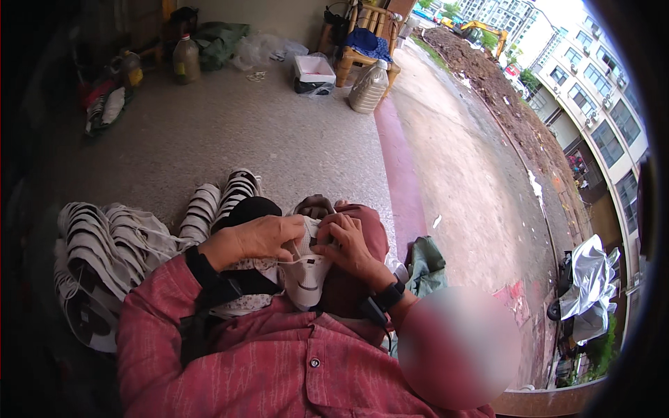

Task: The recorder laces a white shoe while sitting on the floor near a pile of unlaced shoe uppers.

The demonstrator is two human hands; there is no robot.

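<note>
A white sneaker [305, 284] rests on my lap, its toe toward me and its brownish collar [313, 206] away from me. From the left, my left hand [263, 238] reaches over the upper, thumb and fingers pinched on a thin white shoelace [287, 261]. My right hand [348, 245] is closed against the other side of the lacing, its bent fingers gripping the sneaker's edge. Whether it also holds lace is hidden by the fingers.
Stacked white shoes [115, 237] with loose laces lie at my left; more nested shoe rows [202, 209] stand ahead. Farther off are a plastic bottle [186, 61], a white box [313, 73], a large jug [369, 87] and a bamboo chair [376, 21]. Green cloth [426, 265] lies at my right.
</note>
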